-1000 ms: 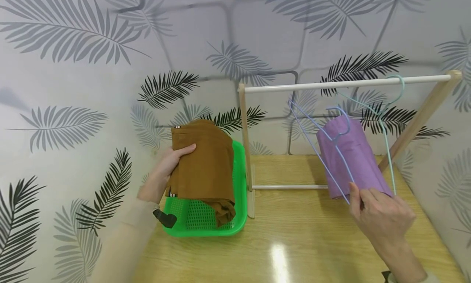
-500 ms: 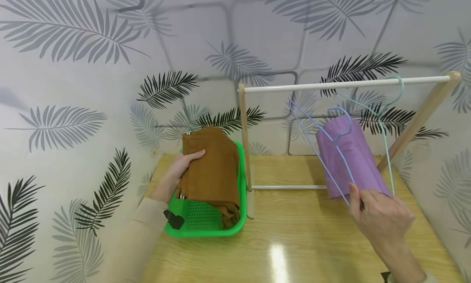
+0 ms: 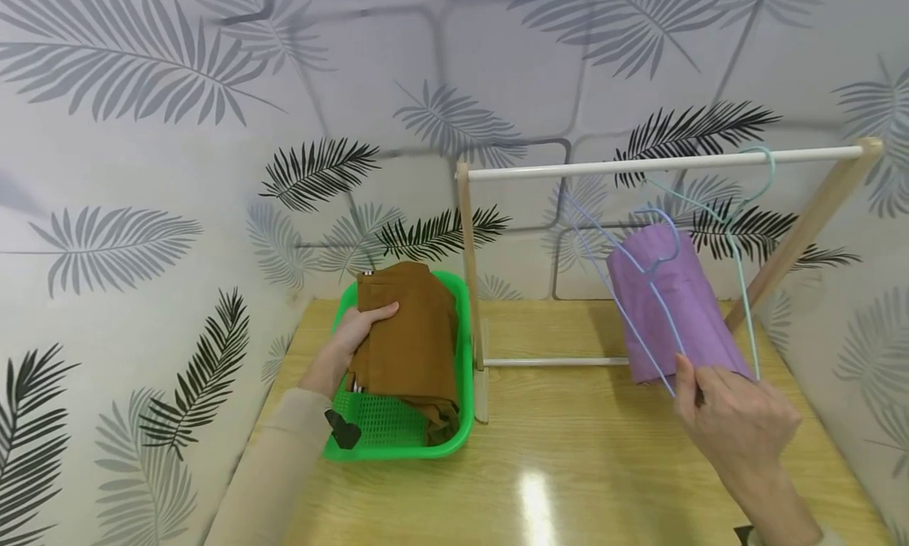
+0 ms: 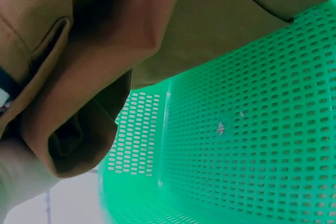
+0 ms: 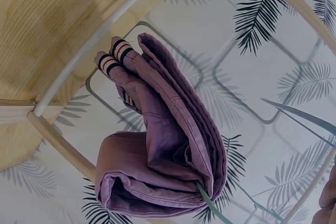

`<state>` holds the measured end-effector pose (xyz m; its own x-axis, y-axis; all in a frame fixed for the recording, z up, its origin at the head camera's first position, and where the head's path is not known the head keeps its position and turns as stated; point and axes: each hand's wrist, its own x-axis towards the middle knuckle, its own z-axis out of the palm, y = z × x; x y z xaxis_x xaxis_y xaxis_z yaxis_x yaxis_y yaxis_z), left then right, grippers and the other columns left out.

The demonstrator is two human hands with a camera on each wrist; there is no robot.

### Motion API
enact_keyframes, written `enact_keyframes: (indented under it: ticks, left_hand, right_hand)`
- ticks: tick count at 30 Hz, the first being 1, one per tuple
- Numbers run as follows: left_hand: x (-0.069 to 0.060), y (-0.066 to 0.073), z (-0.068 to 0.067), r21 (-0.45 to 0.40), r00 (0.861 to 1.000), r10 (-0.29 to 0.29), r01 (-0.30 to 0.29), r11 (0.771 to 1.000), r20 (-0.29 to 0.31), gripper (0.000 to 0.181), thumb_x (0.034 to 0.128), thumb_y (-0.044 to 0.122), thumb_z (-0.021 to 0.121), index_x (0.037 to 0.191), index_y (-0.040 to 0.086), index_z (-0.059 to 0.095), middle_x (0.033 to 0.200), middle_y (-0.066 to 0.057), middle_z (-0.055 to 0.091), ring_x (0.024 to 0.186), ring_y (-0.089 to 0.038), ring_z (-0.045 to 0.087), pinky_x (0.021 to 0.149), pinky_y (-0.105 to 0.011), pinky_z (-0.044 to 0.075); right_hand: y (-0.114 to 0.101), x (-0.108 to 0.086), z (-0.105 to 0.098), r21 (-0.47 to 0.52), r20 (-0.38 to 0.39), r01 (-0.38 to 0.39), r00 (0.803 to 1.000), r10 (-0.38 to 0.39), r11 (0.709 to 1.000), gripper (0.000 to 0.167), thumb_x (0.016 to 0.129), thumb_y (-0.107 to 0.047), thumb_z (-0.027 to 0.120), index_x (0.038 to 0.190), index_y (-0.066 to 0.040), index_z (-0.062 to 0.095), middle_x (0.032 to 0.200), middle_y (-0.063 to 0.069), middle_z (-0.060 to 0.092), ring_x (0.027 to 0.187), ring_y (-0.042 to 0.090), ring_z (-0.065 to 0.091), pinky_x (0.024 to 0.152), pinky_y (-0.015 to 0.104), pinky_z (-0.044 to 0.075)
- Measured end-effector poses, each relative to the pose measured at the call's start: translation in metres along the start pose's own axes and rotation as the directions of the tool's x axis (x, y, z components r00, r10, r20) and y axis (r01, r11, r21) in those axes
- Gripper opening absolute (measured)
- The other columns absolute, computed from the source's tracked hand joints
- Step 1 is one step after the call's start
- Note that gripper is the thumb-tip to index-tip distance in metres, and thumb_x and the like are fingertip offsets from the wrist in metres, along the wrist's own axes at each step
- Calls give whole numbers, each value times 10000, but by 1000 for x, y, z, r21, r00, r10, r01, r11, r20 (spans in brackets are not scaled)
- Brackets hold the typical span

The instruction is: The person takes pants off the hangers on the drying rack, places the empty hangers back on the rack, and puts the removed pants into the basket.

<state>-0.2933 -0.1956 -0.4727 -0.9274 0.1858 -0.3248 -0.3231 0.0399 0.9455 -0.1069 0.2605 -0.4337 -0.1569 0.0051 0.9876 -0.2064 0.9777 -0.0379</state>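
My left hand (image 3: 349, 334) grips the left edge of the folded brown garment (image 3: 412, 337), thumb on top, over the green basket (image 3: 465, 388). In the left wrist view the brown cloth (image 4: 121, 35) hangs in folds above the basket's perforated wall (image 4: 252, 124). My right hand (image 3: 738, 412) pinches the lower end of a blue hanger (image 3: 656, 297); its hook is off the rack's bar. Behind it the folded purple garment (image 3: 682, 301) hangs on the rack; striped ends of the purple garment (image 5: 157, 119) show in the right wrist view.
The rack's white top bar (image 3: 604, 168) runs between wooden posts, with its left post (image 3: 470, 270) beside the basket. A mint hanger (image 3: 740, 270) hooks over the bar at the right. Behind stands a leaf-patterned wall (image 3: 398, 72); below lies the wooden tabletop (image 3: 568, 467).
My left hand has moved right and down with the brown garment, which now sits lower over the basket. My right hand and the blue hanger have barely moved.
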Motion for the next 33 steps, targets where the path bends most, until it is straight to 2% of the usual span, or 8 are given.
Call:
enact_keyframes:
  ticks: [5,14,24,28,33]
  left_hand:
    - [6,-7,0,1,1000,6,-6,1000,10,432,985,324,754,1303,85,585,930,56,761,799,-123,766,763,-315,645]
    - [12,-14,-5,22,1000,-27,27,999,-2,478,980,349,759,1325,72,576,936,53,753,803,-116,759,762,-299,640]
    - [11,-16,-14,71,998,-57,58,996,-23,458,995,389,733,1256,41,587,864,55,741,747,-105,746,724,-280,631]
    - [10,-18,-20,83,997,-74,77,994,-36,459,1007,399,715,1271,53,572,859,58,734,744,-100,741,724,-277,628]
    - [8,-21,-28,138,993,-100,108,984,-65,474,1009,436,700,1272,64,568,842,65,717,728,-95,725,713,-268,615]
  right_hand:
    - [2,0,1,3,-2,-1,1000,1,1000,733,1065,-421,490,445,-97,273,368,39,230,401,73,64,398,307,11]
    - [4,-3,0,-8,18,-12,1000,13,1000,727,1064,-422,489,450,-101,271,368,40,230,404,73,62,401,301,11]
    - [3,-3,2,0,25,-7,1000,7,1000,726,1065,-425,490,450,-108,269,372,34,234,413,68,62,402,297,13]
    - [2,-3,2,11,35,-11,999,11,1000,722,1064,-423,497,454,-112,269,375,27,233,417,63,68,401,292,15]
    - [0,-3,2,17,46,-17,999,17,1000,729,1065,-426,495,449,-116,262,373,23,227,419,68,67,401,280,13]
